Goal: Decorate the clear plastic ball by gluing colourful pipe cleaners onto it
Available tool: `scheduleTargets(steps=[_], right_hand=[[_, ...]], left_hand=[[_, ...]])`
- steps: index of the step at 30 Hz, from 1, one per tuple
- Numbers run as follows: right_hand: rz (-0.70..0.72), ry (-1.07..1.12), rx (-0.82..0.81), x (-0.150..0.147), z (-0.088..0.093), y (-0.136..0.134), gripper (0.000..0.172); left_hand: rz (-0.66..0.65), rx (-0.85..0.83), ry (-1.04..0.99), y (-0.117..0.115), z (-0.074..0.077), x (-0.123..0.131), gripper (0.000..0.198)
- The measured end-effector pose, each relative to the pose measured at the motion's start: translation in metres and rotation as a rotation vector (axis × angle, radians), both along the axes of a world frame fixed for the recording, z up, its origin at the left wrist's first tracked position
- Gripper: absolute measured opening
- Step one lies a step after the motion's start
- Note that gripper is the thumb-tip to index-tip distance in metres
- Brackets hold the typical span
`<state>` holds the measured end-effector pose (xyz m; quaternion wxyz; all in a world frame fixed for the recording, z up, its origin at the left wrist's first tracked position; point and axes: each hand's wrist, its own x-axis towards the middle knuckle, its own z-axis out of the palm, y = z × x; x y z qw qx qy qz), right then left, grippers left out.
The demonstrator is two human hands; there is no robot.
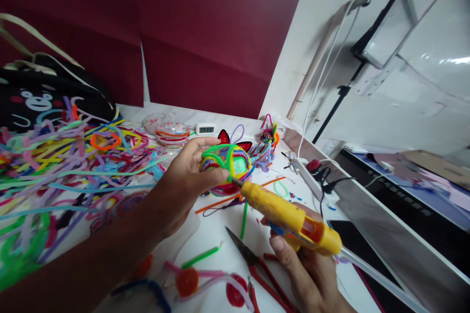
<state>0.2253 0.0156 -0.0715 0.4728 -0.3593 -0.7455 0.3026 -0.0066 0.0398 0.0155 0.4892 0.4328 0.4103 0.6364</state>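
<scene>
In my left hand [187, 171] is a ball wound with pipe cleaners [220, 161] in green, yellow, purple and red, with a pale green glossy patch. My thumb presses on its front. Two red pointed ears with black edges stick up behind it. My right hand [308, 259] grips a yellow hot glue gun [282, 205] with a clear glue stick [378, 279] in its back end. The gun's nozzle is at the ball's lower edge, near my left thumb; whether they touch I cannot tell. Scissors [249, 257] with red handles lie below, beside cut green pipe cleaners [200, 257].
Loose pipe cleaners [91, 156] heap over the left side, before a black bag [44, 93]. At the back stand a small digital timer [205, 129] and a colourful pipe-cleaner figure [267, 142]. A power strip [319, 181] with cords lies right, near a dark flat device [363, 244].
</scene>
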Motion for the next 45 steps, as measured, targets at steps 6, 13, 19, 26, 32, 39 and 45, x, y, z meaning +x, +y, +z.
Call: scheduleTargets(steps=[6, 13, 19, 26, 32, 39, 45], right_hand=[[-0.078, -0.064, 0.182, -0.001, -0.002, 0.003, 0.035], [-0.135, -0.138, 0.24, 0.004, -0.006, 0.002, 0.026], [-0.075, -0.065, 0.046, 0.004, -0.008, -0.002, 0.033], [-0.041, -0.022, 0.075, -0.001, -0.001, -0.002, 0.029], [-0.185, 0.055, 0.067, -0.012, 0.002, -0.011, 0.028], [-0.106, 0.006, 0.114, -0.003, -0.004, -0.002, 0.034], [-0.224, 0.255, -0.011, -0.014, -0.002, -0.01, 0.029]], left_hand=[[-0.004, 0.0, 0.003, 0.0, 0.0, 0.001, 0.062], [-0.008, 0.006, -0.005, 0.0, -0.001, 0.002, 0.061], [0.023, 0.018, 0.015, 0.001, -0.002, 0.001, 0.064], [0.034, 0.02, 0.043, 0.003, -0.004, 0.002, 0.067], [0.043, 0.045, 0.046, 0.005, -0.007, 0.001, 0.066], [0.072, 0.029, 0.044, 0.002, -0.002, -0.001, 0.069], [0.078, 0.037, 0.029, 0.004, -0.005, -0.002, 0.067]])
